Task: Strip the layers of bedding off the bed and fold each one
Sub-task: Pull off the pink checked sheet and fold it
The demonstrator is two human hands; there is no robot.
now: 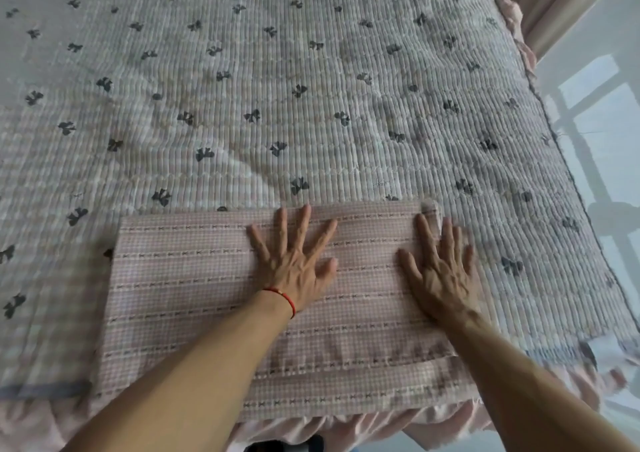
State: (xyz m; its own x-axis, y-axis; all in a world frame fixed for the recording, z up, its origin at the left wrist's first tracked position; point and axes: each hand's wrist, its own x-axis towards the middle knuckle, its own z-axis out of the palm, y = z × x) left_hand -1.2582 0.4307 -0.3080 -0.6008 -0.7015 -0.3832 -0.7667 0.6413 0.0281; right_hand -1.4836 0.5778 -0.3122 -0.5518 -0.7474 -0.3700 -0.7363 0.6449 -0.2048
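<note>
Head view: one layer, a pink checked sheet (214, 299), lies folded into a flat rectangle at the near edge of the bed, on top of the quilted bow-print cover (311, 88). Left hand (294, 261) and right hand (441, 275) press flat on it, fingers spread, gripping nothing — likely smoothing the fold. Judged progress: this layer is nearly finished; the quilted cover remains spread and unfolded. Long axis of the folded sheet runs left to right — along the bed's near edge.
</note>
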